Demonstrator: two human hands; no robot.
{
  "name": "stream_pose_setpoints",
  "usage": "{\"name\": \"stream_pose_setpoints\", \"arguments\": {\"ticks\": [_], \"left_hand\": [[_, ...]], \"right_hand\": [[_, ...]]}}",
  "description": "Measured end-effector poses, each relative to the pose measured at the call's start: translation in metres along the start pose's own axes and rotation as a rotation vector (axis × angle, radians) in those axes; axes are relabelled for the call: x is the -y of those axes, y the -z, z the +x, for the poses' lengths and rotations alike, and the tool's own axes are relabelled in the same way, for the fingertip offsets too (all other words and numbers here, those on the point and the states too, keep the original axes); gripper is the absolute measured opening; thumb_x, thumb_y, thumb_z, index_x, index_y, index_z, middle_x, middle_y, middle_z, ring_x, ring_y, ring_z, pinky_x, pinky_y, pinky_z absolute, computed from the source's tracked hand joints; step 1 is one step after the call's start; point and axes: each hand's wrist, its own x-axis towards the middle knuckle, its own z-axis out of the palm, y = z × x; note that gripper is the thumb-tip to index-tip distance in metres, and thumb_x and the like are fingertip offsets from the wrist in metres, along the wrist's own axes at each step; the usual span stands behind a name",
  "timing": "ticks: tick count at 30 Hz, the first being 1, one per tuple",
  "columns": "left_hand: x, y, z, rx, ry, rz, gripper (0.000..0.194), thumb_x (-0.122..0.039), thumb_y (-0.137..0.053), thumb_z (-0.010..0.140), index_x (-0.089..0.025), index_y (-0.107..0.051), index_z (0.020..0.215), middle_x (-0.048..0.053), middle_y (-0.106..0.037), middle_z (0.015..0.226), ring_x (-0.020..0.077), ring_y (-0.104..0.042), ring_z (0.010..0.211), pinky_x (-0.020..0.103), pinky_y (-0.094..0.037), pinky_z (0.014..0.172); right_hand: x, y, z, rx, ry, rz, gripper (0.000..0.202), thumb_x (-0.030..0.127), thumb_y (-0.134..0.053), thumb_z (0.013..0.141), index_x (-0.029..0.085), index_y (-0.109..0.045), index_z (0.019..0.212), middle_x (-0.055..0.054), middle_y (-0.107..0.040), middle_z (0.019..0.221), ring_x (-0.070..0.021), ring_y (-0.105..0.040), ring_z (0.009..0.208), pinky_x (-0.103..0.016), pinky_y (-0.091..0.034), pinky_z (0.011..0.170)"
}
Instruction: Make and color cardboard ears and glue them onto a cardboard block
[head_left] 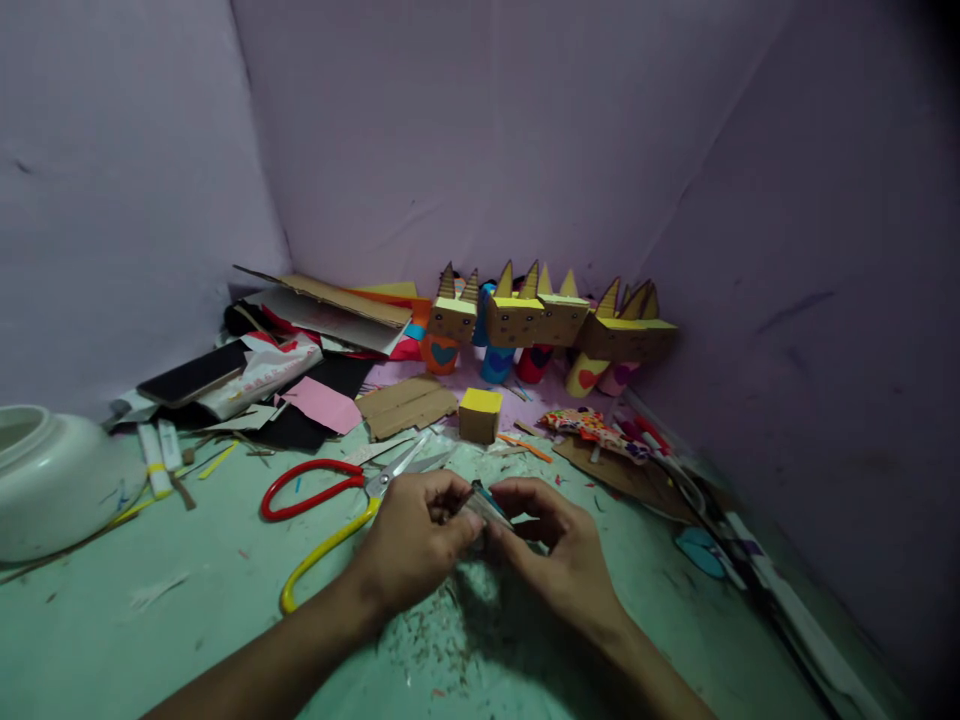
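My left hand [420,535] and my right hand [562,548] meet at the centre, both with their fingers pinched. Between the fingertips they hold a small, thin, greyish piece [489,507] with a dark bluish edge; the fingers hide part of it, so its kind is unclear. Just left of my left hand lie scissors [375,487] with one red and one yellow handle, blades partly apart. Beyond my hands sits a small cardboard cube [478,424] with a yellow top. Fine scraps are scattered on the green tabletop [247,640] below my hands.
Several cardboard-headed figures [514,320] with pointed horns stand along the back wall. Cardboard sheets [345,297] and a pink paper piece [324,403] are heaped at back left. A white pot [67,490] stands far left. Patterned fabric [592,428] lies on cardboard at right.
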Motion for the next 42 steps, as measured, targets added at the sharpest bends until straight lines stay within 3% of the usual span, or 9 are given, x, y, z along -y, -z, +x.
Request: {"name": "stream_pose_setpoints", "arguments": {"ticks": [3,5,12,19,23,28,34,38,42], "left_hand": [[0.000,0.003,0.004,0.042,0.085,-0.109,0.014,-0.023,-0.060,0.058,-0.013,-0.058,0.067,-0.002,-0.054,0.051,0.0090,-0.046,0.042,0.021,-0.037,0.040],[0.001,0.005,0.005,0.072,0.114,-0.137,0.016,-0.026,-0.061,0.057,-0.013,-0.057,0.066,-0.003,-0.052,0.048,0.0083,-0.044,0.039,0.020,-0.035,0.037],[0.000,0.003,0.003,0.103,0.057,-0.142,0.024,-0.028,-0.061,0.062,-0.011,-0.058,0.079,-0.002,-0.054,0.056,0.0075,-0.044,0.042,0.020,-0.036,0.039],[0.002,0.008,0.000,0.109,-0.052,-0.040,0.038,-0.025,-0.061,0.066,-0.010,-0.057,0.100,0.001,-0.054,0.068,0.0104,-0.046,0.055,0.021,-0.037,0.046],[0.005,0.013,0.000,0.115,-0.114,0.042,0.034,-0.025,-0.061,0.069,-0.012,-0.060,0.100,-0.004,-0.044,0.060,0.0082,-0.040,0.050,0.021,-0.032,0.044],[0.004,0.012,-0.002,0.081,-0.150,0.056,0.030,-0.027,-0.061,0.069,-0.014,-0.062,0.096,-0.003,-0.045,0.060,0.0090,-0.043,0.052,0.021,-0.035,0.047],[0.001,0.007,-0.003,0.053,-0.085,0.028,0.029,-0.028,-0.061,0.067,-0.012,-0.062,0.091,-0.003,-0.047,0.058,0.0096,-0.045,0.047,0.022,-0.039,0.043],[-0.001,0.006,-0.003,0.075,-0.015,-0.021,0.037,-0.027,-0.060,0.068,-0.012,-0.057,0.102,-0.001,-0.054,0.060,0.0107,-0.050,0.048,0.023,-0.041,0.046],[-0.002,0.007,-0.002,0.099,0.024,-0.030,0.026,-0.028,-0.063,0.064,-0.011,-0.059,0.084,0.000,-0.056,0.057,0.0108,-0.050,0.044,0.023,-0.041,0.044]], "right_hand": [[-0.003,0.001,-0.004,0.012,0.217,-0.109,0.028,0.014,-0.065,0.070,0.019,-0.059,0.097,-0.006,-0.064,0.092,-0.0177,-0.062,0.080,-0.028,-0.054,0.065],[-0.005,0.002,-0.004,0.012,0.327,-0.146,0.029,0.013,-0.065,0.071,0.019,-0.058,0.099,-0.006,-0.064,0.089,-0.0162,-0.062,0.076,-0.026,-0.054,0.063],[-0.008,0.003,0.001,-0.063,0.614,-0.163,0.032,0.004,-0.064,0.072,0.019,-0.062,0.101,-0.007,-0.067,0.081,-0.0168,-0.064,0.072,-0.027,-0.054,0.062],[-0.007,0.001,0.001,-0.091,0.634,-0.136,0.032,0.005,-0.065,0.073,0.019,-0.065,0.101,-0.008,-0.069,0.080,-0.0183,-0.066,0.071,-0.027,-0.055,0.059],[-0.006,0.001,0.000,-0.099,0.638,-0.112,0.032,0.007,-0.064,0.074,0.021,-0.065,0.103,-0.006,-0.069,0.077,-0.0179,-0.066,0.069,-0.028,-0.054,0.059],[-0.006,0.000,-0.001,-0.112,0.631,-0.112,0.033,0.004,-0.064,0.073,0.019,-0.065,0.102,-0.007,-0.069,0.076,-0.0182,-0.065,0.069,-0.028,-0.054,0.060],[-0.003,-0.001,-0.001,-0.116,0.624,-0.105,0.030,0.004,-0.065,0.073,0.018,-0.066,0.099,-0.008,-0.068,0.077,-0.0169,-0.065,0.069,-0.025,-0.054,0.059],[0.000,-0.001,-0.001,-0.111,0.611,-0.105,0.031,0.005,-0.063,0.073,0.019,-0.066,0.100,-0.007,-0.069,0.078,-0.0168,-0.064,0.068,-0.026,-0.054,0.059],[0.000,-0.001,-0.002,-0.084,0.587,-0.085,0.029,0.006,-0.063,0.073,0.019,-0.065,0.099,-0.008,-0.069,0.079,-0.0173,-0.064,0.068,-0.028,-0.054,0.060]]}}
